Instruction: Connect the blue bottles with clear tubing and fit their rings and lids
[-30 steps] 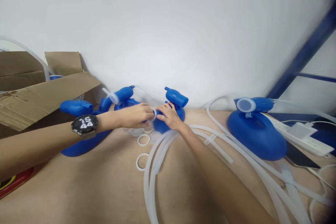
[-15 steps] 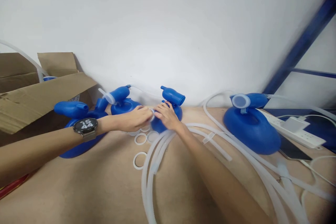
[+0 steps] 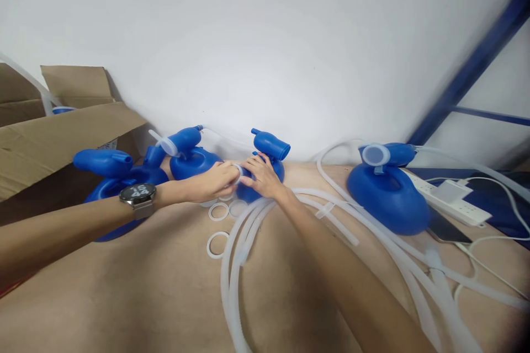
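1. Ring (image 3: 237, 172), white and small, sits pinched between your two hands at the middle of the table, right against the blue bottle (image 3: 265, 174) there.
2. Your left hand (image 3: 213, 181) is closed with its fingertips on the ring's left side; a dark watch (image 3: 138, 194) is on that wrist.
3. Your right hand (image 3: 261, 176) lies half curled over the near face of the blue bottle, its fingertips meeting the ring from the right. Whether it truly grips the ring or only touches it is hard to tell, since the fingers cover most of it.
4. Nearest you, the tan table (image 3: 144, 287) runs bare under your forearms. White tubing (image 3: 232, 270) loops across it from the near edge toward your right wrist.
5. Just near of your hands lie loose rings (image 3: 216, 244), flat on the table. The ones closest to your fingers are partly hidden.
6. To the left stand two more blue bottles (image 3: 124, 182), one behind your left wrist and partly covered by it. An open cardboard box (image 3: 58, 138) stands left of them, cut off by the edge of the view.
7. To the right sits a capped blue bottle (image 3: 387, 198), with a white power strip (image 3: 451, 201) beyond it.
8. Farthest off, a plain white wall (image 3: 265, 38) closes the room, with a blurred blue frame (image 3: 472, 66) slanting at the right.
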The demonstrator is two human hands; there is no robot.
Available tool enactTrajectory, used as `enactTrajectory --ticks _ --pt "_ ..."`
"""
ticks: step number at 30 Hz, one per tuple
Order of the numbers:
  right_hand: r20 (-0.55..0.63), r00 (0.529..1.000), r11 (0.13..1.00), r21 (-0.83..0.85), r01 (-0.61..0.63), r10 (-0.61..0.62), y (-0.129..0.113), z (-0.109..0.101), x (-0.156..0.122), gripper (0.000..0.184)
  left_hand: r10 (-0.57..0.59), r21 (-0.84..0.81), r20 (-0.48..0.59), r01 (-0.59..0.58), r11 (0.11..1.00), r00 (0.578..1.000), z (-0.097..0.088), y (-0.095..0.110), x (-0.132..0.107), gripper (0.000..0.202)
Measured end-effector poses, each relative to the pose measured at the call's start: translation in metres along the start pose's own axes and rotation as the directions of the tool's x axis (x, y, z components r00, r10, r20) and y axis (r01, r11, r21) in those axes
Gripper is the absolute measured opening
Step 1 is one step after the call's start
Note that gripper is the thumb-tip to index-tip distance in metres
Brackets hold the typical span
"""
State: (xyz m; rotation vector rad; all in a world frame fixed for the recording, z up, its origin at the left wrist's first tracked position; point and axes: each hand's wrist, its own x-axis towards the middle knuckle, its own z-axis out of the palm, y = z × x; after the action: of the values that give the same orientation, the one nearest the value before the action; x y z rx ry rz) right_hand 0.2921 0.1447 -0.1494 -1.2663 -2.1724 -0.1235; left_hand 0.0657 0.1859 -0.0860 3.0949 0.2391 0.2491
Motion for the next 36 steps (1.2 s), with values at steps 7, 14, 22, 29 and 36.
enactTrajectory --ticks 7,14,22,29,36 --pt "0.005 1.000 1.000 -0.009 -0.012 0.012 0.000 0.001 0.000 0.040 0.010 0.018 -0.037 -0.010 1.000 0.999 0.001 0.000 0.002 0.013" --pt "-0.025 0.999 0.999 -0.015 -0.034 0.033 -0.007 0.000 -0.001 0.040 -0.026 0.132 -0.147 0.046 0.990 0.989 -0.015 0.015 -0.014 0.018" --pt "-0.051 0.998 1.000 -0.002 -0.028 0.028 -0.005 0.004 0.000 0.038 -0.082 0.336 -0.147 0.128 0.933 0.986 -0.030 0.009 0.000 0.037" --pt "-0.066 0.997 1.000 -0.002 -0.030 0.030 -0.006 0.005 0.000 0.039 -0.014 0.516 -0.013 0.019 0.856 1.000 -0.013 0.014 0.024 0.023" --pt "-0.069 0.996 0.998 0.027 -0.052 0.054 -0.009 0.003 0.001 0.037 -0.043 0.557 -0.107 0.096 0.825 0.993 -0.002 0.010 0.018 0.018"
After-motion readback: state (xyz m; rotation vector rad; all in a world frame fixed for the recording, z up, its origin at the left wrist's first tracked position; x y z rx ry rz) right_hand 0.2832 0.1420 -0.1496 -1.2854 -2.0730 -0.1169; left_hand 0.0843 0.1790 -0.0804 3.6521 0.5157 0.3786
